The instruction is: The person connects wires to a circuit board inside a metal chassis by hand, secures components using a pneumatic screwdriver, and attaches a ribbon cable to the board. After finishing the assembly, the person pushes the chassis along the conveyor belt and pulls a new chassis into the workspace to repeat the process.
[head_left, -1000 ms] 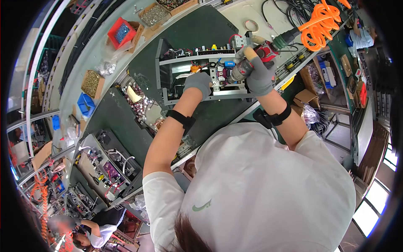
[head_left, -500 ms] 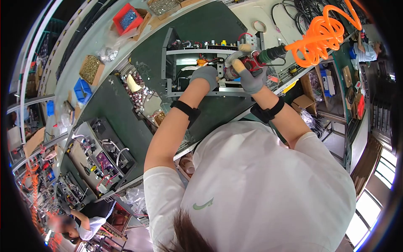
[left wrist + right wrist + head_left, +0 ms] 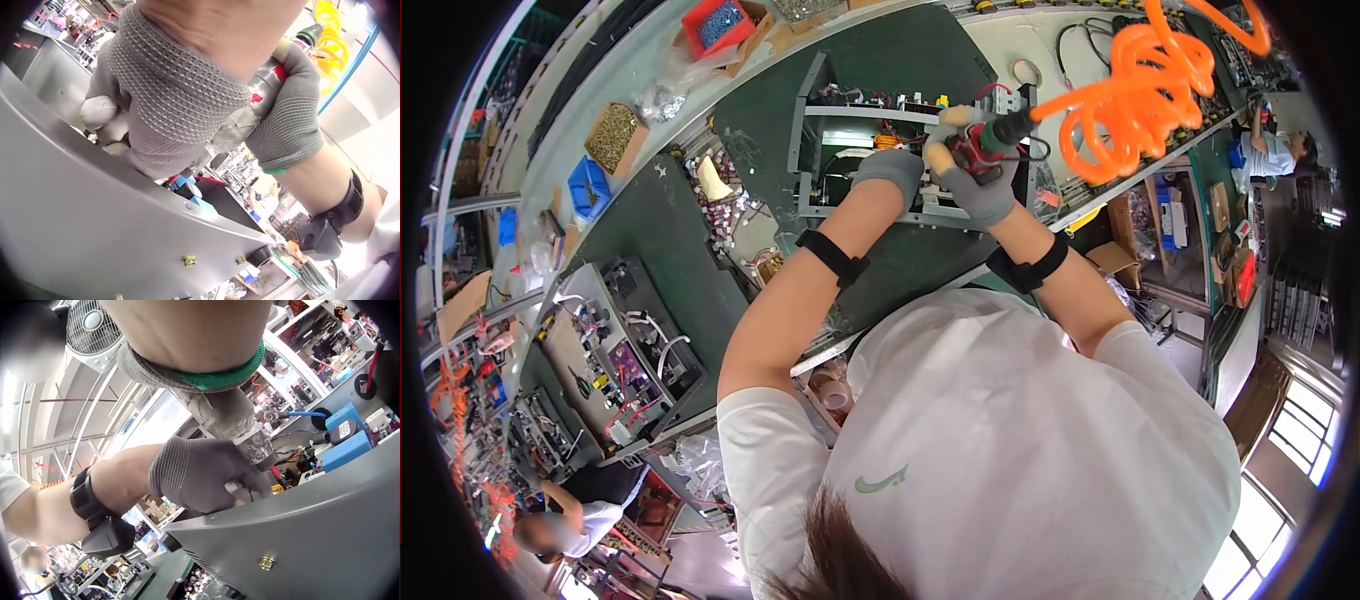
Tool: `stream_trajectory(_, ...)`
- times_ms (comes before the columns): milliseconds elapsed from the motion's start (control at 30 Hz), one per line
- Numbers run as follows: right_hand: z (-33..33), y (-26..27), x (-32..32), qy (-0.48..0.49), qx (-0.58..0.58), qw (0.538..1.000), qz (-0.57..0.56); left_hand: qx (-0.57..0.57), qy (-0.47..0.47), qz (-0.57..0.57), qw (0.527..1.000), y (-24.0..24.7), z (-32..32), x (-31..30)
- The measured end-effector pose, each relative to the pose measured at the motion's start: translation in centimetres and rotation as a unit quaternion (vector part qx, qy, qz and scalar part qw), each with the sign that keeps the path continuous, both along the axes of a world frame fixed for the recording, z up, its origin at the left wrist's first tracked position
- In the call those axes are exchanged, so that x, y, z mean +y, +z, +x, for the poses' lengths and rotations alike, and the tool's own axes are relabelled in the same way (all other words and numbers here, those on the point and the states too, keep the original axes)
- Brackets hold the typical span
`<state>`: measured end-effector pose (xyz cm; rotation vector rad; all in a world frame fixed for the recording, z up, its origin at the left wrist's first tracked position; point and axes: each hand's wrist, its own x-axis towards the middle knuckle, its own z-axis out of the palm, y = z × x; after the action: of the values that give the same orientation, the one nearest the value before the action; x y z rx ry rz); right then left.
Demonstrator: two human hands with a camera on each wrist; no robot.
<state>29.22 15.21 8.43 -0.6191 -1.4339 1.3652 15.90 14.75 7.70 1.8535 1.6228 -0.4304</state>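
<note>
Gloved in grey, my right hand [image 3: 980,190] grips a red power driver [image 3: 980,153] over the right part of an open metal chassis [image 3: 850,214]. My left hand [image 3: 887,172] reaches over the chassis's near edge, beside the driver. In the right wrist view, the left hand [image 3: 209,475] has curled fingers close to the driver's taped front [image 3: 228,415]; whether they pinch anything is unclear. In the left wrist view, the left fingertips are partly behind the chassis wall [image 3: 112,206], and the right hand [image 3: 290,109] wraps the driver.
An orange coiled hose [image 3: 1135,100] runs to the driver. Beyond the chassis are a red bin [image 3: 718,27], a screw box [image 3: 612,138] and a blue bin [image 3: 587,188]. Another chassis [image 3: 615,350] lies to the left, and a tape roll [image 3: 1026,72] at the back.
Relative to the chassis, the driver and my right hand have moved left, closer to my left hand. The orange hose has swung toward the chassis. The head view has shifted.
</note>
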Motion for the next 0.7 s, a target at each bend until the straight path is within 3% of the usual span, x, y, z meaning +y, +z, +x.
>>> stream_trajectory(167, -0.1, 0.4, 0.5, -0.058, -0.077, 0.995, -0.014, 0.031, 0.013, 0.016, 0.999, -0.5, -0.5, 0.0)
stream_trajectory(267, 0.0, -0.2, 0.3, -0.039, -0.022, 0.998, -0.051, 0.021, 0.042, 0.036, 0.998, -1.9, -0.8, -0.4)
stream_trajectory(367, -0.2, -0.2, -0.2, -0.01, -0.044, 0.999, -0.023, -0.021, 0.041, 0.054, 0.997, -2.9, -1.1, -0.7)
stream_trajectory(433, -0.5, 0.3, -0.8, 0.003, 0.026, 1.0, 0.007, -0.034, 0.053, 0.08, 0.995, -2.9, -0.9, -1.0)
stream_trajectory(500, -0.2, -0.3, -0.5, 0.016, 0.018, 1.0, 0.01, -0.014, 0.038, 0.116, 0.992, -2.5, -0.4, -1.2)
stream_trajectory(700, -0.8, -0.2, -0.4, -0.055, -0.003, 0.998, 0.023, -0.012, 0.1, 0.089, 0.991, -3.3, -0.8, -1.4)
